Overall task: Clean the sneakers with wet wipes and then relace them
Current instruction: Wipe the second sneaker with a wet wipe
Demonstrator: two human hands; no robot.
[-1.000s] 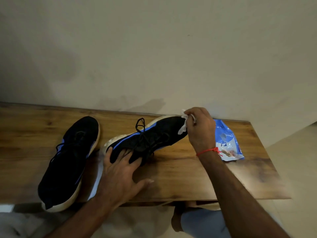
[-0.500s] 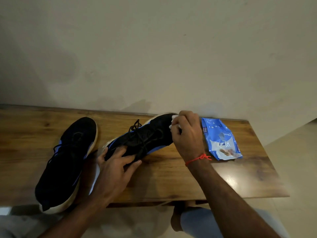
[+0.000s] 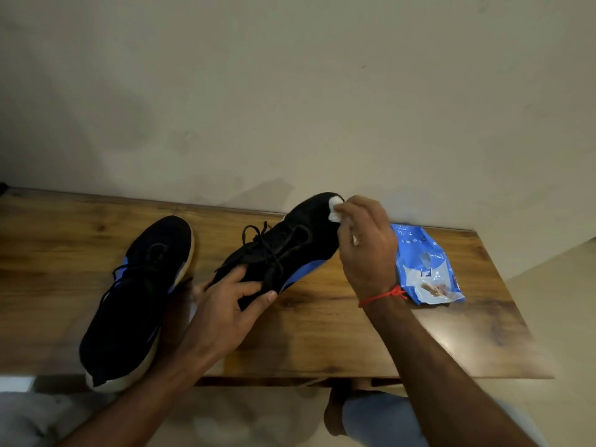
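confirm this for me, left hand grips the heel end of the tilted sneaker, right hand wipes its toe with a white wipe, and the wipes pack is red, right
Not quite. The head view shows the wipes pack is blue, not red. The rest holds: the left hand grips the tilted sneaker at its heel end, and the right hand rubs a white wipe on its toe.

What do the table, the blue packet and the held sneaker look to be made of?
Table: wood, by its grain and knots, with a slight sheen. Wet wipes packet: thin glossy plastic film, crinkled and shiny. Held sneaker: matte black upper, probably knit fabric; its sole is hidden.
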